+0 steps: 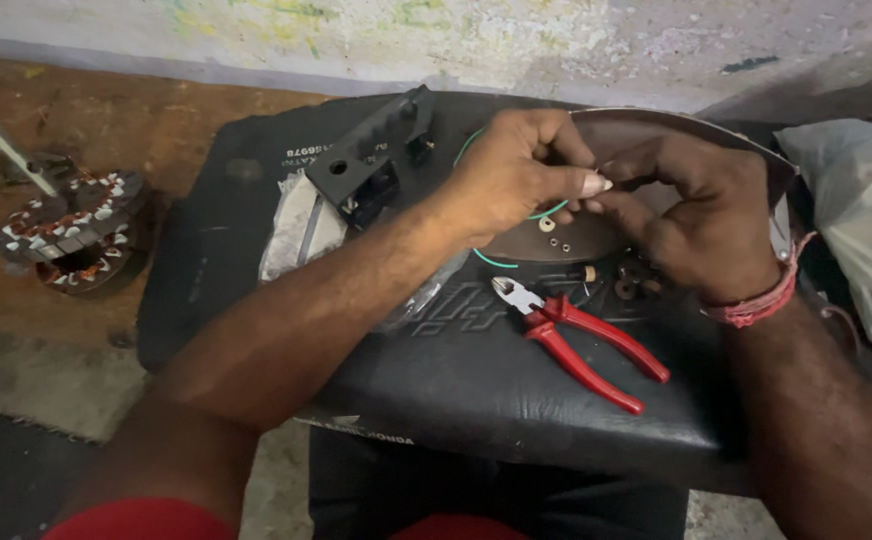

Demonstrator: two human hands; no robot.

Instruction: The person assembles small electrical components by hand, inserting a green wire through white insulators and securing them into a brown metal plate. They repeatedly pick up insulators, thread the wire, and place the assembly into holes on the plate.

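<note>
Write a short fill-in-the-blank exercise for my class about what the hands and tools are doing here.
1. Both hands, left hand and right hand, pinch a thin ____ wire.
2. The pliers have ____ handles.
3. The pliers lie on a black ____.

Missing words: green; red; seat

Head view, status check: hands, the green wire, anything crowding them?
Left hand and right hand meet fingertip to fingertip, pinching the green wire over the brown plate. Red-handled pliers lie unused nearby; small loose parts under the right hand.
</note>
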